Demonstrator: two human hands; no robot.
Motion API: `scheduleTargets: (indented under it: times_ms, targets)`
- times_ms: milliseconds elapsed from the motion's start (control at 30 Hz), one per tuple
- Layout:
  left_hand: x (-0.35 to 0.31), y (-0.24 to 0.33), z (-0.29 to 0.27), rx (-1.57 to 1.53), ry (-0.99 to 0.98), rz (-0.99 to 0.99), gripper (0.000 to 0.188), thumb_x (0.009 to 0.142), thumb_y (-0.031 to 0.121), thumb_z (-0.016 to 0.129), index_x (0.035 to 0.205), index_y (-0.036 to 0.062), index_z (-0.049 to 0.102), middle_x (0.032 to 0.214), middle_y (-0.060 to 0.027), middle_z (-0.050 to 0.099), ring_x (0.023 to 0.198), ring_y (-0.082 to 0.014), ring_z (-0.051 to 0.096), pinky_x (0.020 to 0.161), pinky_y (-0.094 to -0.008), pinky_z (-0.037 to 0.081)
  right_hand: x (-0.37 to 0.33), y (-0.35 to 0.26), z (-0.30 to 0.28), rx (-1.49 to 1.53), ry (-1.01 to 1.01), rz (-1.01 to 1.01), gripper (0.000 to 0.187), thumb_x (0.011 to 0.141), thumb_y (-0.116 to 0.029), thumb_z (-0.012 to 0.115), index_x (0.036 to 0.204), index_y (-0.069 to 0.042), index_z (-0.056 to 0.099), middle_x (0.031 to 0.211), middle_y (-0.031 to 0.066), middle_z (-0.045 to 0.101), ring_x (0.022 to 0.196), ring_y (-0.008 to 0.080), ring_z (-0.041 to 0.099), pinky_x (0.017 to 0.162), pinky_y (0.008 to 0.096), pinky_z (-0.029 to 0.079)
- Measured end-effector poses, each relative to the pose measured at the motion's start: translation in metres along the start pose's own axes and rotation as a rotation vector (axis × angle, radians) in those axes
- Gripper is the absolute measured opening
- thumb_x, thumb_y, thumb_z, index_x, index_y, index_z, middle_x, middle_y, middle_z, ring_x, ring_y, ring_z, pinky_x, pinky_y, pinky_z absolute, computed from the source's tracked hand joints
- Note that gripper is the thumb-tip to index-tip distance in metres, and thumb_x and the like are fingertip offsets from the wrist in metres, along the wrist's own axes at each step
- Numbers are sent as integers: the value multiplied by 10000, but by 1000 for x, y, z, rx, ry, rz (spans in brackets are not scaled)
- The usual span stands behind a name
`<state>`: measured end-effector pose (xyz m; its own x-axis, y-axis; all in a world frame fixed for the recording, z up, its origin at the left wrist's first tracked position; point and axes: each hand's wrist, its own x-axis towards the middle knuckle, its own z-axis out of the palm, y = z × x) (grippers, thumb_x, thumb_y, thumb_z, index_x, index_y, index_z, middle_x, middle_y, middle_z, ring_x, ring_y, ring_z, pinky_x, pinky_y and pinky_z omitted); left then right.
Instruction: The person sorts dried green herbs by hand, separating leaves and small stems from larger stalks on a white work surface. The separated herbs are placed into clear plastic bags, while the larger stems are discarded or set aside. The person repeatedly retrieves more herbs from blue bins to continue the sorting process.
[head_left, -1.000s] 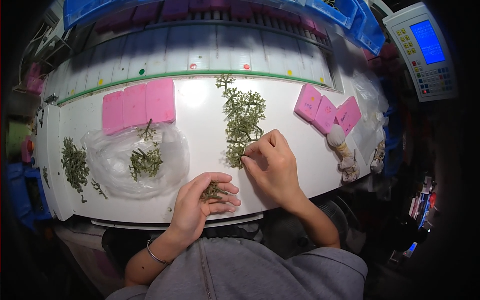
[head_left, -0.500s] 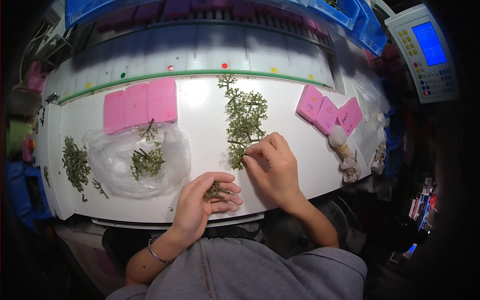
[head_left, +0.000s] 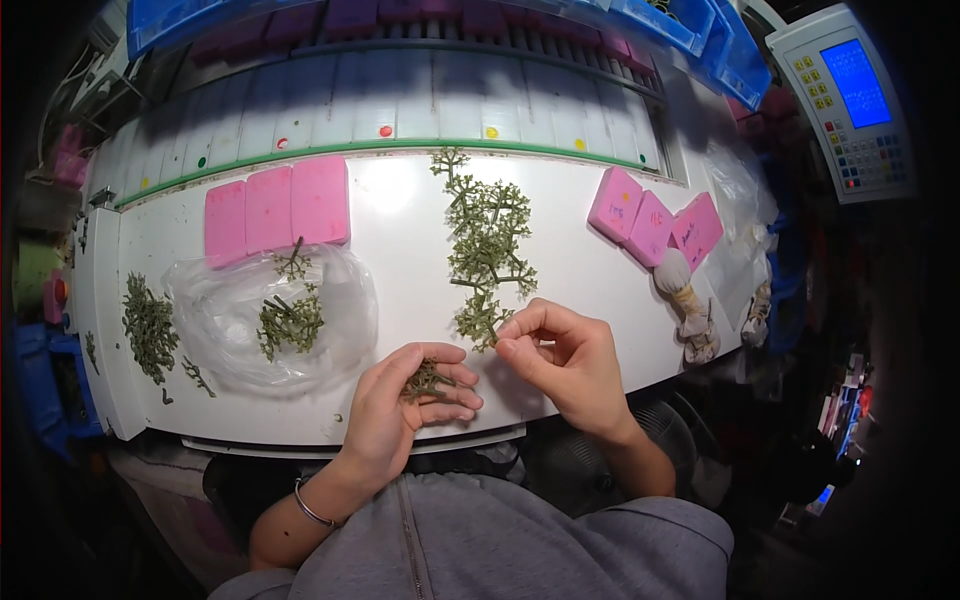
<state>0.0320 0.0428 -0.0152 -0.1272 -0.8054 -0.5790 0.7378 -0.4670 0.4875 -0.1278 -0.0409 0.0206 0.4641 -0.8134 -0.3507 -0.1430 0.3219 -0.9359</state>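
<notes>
My left hand point(head_left: 385, 405) lies palm up near the table's front edge, its fingers curled loosely around a small clump of green branched pieces point(head_left: 427, 380). To its right, my right hand point(head_left: 570, 365) pinches thumb and forefinger together at the stem of a green branched piece point(head_left: 490, 337). That piece is at the near end of a long strip of similar green branched pieces point(head_left: 490, 235), which runs away from me across the white table point(head_left: 400, 280). How firmly the fingertips hold the stem is partly hidden.
A clear plastic bag point(head_left: 345, 320) with more green pieces point(head_left: 292, 325) lies left, below pink blocks point(head_left: 270, 210). Farther left is a darker green pile point(head_left: 150, 330). On the right are pink blocks point(head_left: 650, 228) and a cloth bundle point(head_left: 688, 310). A plated conveyor point(head_left: 420, 95) spans the back.
My right hand has moved nearer to me and slightly right, drawing at the strip's near end. Coloured dots on the conveyor have shifted left. My left hand stays nearly still.
</notes>
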Motion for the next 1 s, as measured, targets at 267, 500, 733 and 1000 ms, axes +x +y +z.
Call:
scheduleTargets:
  times_ms: [267, 500, 733, 1000]
  targets:
    - [1, 1, -2, -124, -54, -71, 460, 964, 323, 274, 1057, -55, 517, 899, -149, 613, 784, -220, 624, 621, -291, 517, -6, 2, 10, -473, -21, -316, 93, 770, -14, 642, 863, -26, 641, 698, 30, 515, 547, 71, 450, 482, 210, 357]
    - [-1, 1, -2, -85, 10, -68, 430, 963, 313, 272, 1024, -33, 519, 860, -138, 607, 725, -214, 614, 528, -263, 495, 16, 29, 0, -791, 213, -424, 151, 750, -24, 641, 896, -44, 610, 777, 73, 525, 585, 188, 564, 514, 293, 447]
    - [-4, 1, -1, -53, 37, -44, 403, 958, 300, 284, 1008, -22, 523, 854, -134, 605, 716, -218, 612, 536, -268, 501, 17, 31, 3, -848, 165, -429, 125, 746, -32, 640, 859, -40, 586, 777, 65, 518, 619, 201, 582, 528, 312, 459]
    - [-5, 2, -1, 16, 67, 66, 383, 960, 268, 307, 1106, -39, 484, 874, -140, 606, 738, -198, 612, 555, -256, 496, 18, 36, 3, -763, 143, -429, 134, 742, -18, 643, 855, -38, 573, 758, 69, 520, 600, 193, 573, 511, 300, 452]
